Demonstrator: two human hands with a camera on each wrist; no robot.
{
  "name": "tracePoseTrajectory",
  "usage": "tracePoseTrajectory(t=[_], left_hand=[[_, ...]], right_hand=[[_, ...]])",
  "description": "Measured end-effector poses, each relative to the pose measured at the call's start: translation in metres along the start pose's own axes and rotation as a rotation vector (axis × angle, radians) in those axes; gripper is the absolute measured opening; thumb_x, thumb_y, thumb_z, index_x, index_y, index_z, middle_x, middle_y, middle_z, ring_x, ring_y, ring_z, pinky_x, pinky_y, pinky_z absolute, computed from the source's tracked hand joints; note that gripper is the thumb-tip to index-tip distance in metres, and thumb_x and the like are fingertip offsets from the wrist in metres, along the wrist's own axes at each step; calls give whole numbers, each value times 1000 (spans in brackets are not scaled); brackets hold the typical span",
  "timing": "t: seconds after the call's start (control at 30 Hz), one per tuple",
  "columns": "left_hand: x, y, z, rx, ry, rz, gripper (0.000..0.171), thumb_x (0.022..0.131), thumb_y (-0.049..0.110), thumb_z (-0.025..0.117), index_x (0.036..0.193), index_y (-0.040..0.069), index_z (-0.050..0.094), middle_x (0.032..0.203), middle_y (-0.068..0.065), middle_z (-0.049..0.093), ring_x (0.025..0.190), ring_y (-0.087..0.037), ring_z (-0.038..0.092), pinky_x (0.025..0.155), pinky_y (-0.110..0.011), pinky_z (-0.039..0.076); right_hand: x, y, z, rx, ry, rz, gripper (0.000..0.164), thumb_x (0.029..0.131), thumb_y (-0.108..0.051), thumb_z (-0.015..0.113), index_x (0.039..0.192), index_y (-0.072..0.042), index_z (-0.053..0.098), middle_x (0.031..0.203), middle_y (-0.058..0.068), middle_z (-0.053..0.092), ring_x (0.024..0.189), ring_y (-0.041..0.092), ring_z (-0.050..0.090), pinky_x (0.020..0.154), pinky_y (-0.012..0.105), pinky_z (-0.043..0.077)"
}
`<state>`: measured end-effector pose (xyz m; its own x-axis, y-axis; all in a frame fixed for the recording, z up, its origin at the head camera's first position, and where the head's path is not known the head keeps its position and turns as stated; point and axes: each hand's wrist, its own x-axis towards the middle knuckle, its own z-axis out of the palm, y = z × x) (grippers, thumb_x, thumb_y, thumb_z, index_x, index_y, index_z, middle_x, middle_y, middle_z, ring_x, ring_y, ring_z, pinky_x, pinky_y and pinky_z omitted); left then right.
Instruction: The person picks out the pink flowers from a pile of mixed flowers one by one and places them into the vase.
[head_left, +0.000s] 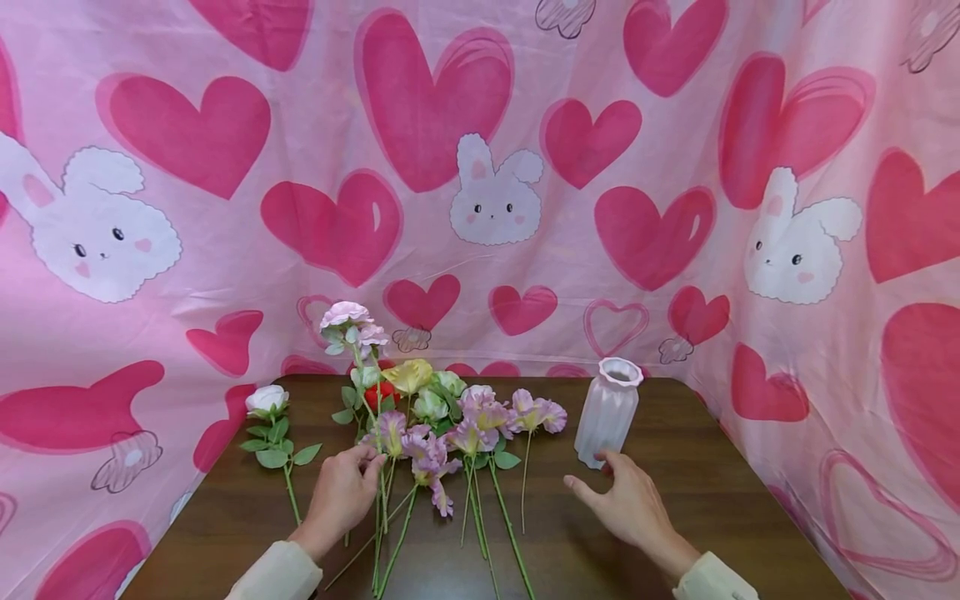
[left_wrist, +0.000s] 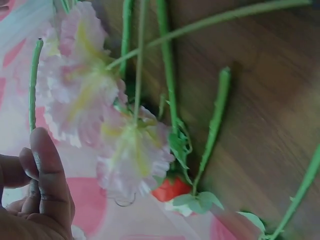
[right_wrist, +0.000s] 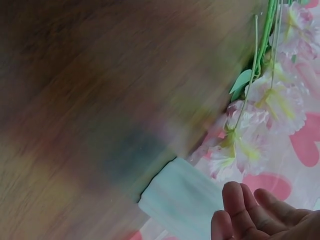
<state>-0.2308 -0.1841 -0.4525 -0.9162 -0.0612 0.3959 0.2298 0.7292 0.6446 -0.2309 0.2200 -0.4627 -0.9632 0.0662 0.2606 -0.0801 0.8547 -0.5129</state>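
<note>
My left hand pinches the stem of a pale pink rose spray between thumb and fingers. Its blooms stand above the other flowers, and the cut end of the green stem sticks out past my fingertips in the left wrist view. Around that hand lie purple-pink ruffled flowers with yellow centres. On the right, a pale pink fluted vase stands upright with its wavy mouth upward. My right hand is held by the vase's base, fingers loosely bent and thumb apart, with nothing in it.
A white rose with leaves lies apart at the left. Behind the ruffled flowers are a yellow bloom, a red one and greenish-white ones. Several stems point to the front edge of the brown table. Pink heart-print cloth surrounds it.
</note>
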Motion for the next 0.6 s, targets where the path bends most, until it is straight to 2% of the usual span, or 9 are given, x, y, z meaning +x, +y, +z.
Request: tracePoseTrajectory(t=[0.17,0.43,0.6], left_hand=[[-2,11,4,-42,-38,-24,15,95,6,72,80,9,68,61,7,57,52,-9,45,51,-26,38],[-6,24,13,-97,-36,32,17,93,3,73,79,10,68,62,8,60,52,-5,44,51,-24,38],[-7,31,18,-112,-41,61,18,92,2,73,78,10,67,60,9,60,52,-4,44,50,-24,38]], right_hand=[[-1,-4,2,43,10,-15,72,80,-65,78,123,-8,68,101,7,67,86,20,59,71,37,46],[-4,-8,7,84,28,-43,62,81,-61,80,117,-12,70,99,5,67,85,19,59,69,35,45],[-6,-10,11,117,30,-52,63,81,-61,80,118,-10,71,102,5,69,90,21,62,74,37,49]])
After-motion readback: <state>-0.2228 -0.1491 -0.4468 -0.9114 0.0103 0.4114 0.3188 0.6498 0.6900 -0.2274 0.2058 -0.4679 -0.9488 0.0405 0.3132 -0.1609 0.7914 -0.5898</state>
